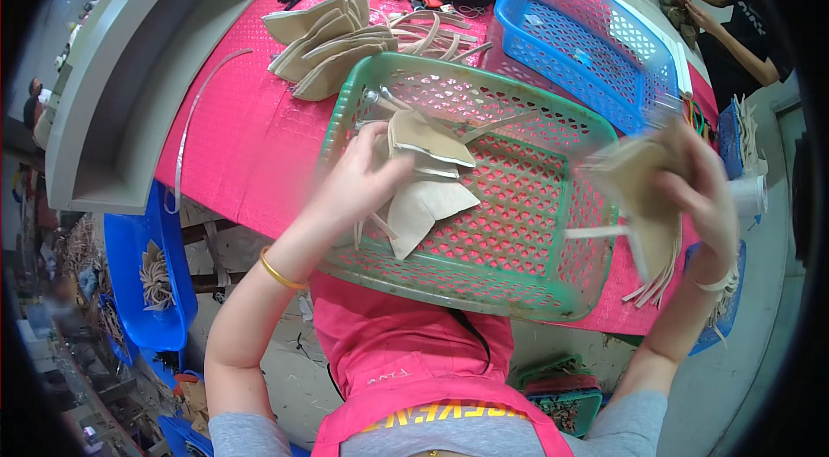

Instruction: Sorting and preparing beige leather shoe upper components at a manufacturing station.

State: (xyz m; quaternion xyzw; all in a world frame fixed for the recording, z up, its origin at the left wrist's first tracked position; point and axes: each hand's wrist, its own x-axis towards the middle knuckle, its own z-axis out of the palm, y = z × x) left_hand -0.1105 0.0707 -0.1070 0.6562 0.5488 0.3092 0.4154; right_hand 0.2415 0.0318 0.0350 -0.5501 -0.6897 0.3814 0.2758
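Note:
My left hand is closed on a few beige leather-like pieces at the left end of the green plastic basket. One pale piece spreads out below its thumb, and narrow strips run from these pieces. On the right, just past the basket's rim, my right hand grips a stack of similar beige pieces. Thin pale strips hang from that stack over the table edge. The stack and the fingers are partly smeared by motion. How many pieces each hand holds, I cannot tell.
A fanned pile of beige pieces lies on the pink table cover behind the basket. A blue basket stands at the back right. At left is a grey open-fronted box. Across the table sits another person.

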